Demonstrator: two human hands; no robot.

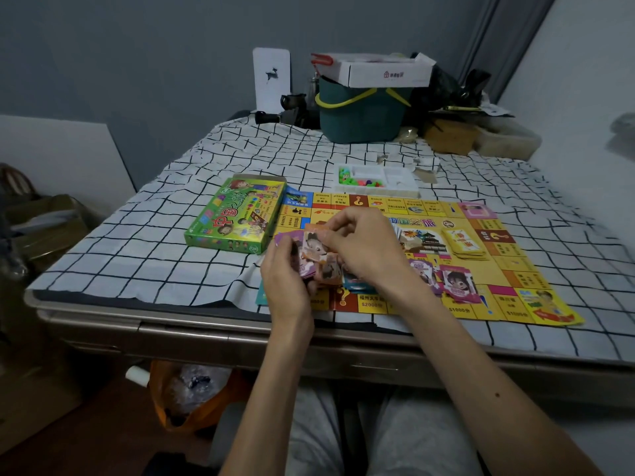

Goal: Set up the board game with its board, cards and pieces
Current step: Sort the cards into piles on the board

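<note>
Card stack (307, 266), held over game board (508, 269).
Left hand (285, 273) grip wraps stack; right hand (364, 245) grip pinches top card (315, 247); green box (237, 218) left of grip.

The tablecloth (137, 242) is white with a loose black grid. The game board (515, 269) is yellow, edged with orange, red and blue squares. The game box (237, 218) is bright green with red lettering. The cards (314, 247) show pink, purple and orange. Green and pink pieces (357, 182) lie in a white tray (395, 175). The basket (357, 125) is dark green with yellow handles.
</note>
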